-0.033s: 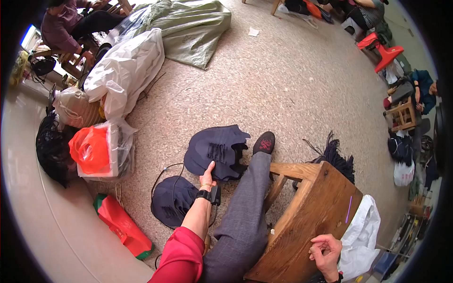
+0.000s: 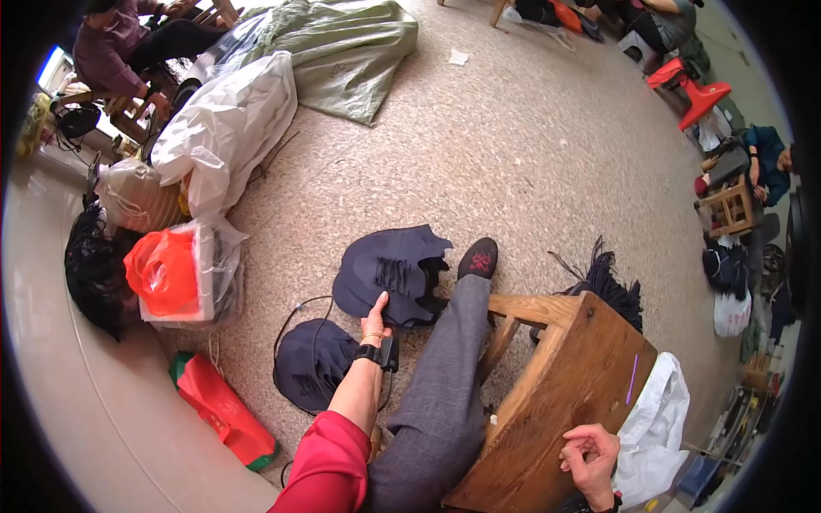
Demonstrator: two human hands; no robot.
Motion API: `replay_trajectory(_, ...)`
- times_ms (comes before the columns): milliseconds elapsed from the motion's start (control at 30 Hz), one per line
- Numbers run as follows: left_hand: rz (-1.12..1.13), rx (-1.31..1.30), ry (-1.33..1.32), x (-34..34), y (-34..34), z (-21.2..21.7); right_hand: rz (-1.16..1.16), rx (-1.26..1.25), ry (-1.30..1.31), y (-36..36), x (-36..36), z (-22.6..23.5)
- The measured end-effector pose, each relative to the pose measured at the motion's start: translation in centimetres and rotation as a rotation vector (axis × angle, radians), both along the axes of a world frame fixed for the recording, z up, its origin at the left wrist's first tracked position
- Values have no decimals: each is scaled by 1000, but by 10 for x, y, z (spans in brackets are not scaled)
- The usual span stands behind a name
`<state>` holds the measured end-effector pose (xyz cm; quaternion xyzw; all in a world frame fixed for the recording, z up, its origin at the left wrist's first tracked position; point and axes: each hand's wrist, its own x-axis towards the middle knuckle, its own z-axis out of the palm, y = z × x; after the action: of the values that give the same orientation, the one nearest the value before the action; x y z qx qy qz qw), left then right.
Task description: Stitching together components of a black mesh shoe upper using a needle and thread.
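My left hand grips the near edge of a stack of dark navy shoe uppers, thumb on top. Lacing shows on the top piece, and its right edge is jagged. More navy shoe uppers lie on the floor beside my left wrist, with a black cord looped over them. Above the near end of a wooden bench is my right hand, its fingers curled in toward the thumb. Whether anything small is pinched there cannot be made out. A thin purple stick lies on the bench top.
White plastic bag hangs beside the bench; a bundle of dark laces lies behind it. On the left are a red bag, a box with orange plastic and large sacks. Other people sit farther off around a red stool.
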<state>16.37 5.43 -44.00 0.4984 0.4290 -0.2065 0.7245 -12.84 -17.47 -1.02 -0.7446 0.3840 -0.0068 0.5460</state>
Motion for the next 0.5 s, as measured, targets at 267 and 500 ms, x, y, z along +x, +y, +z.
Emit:
replay_trajectory(267, 90, -229, -108, -6, -23, 7, 23, -38, -2, -3, -3, 2)
replay_trajectory(500, 109, -61, -109, 14, -11, 21, 48, -47, -14, -2, 1, 3)
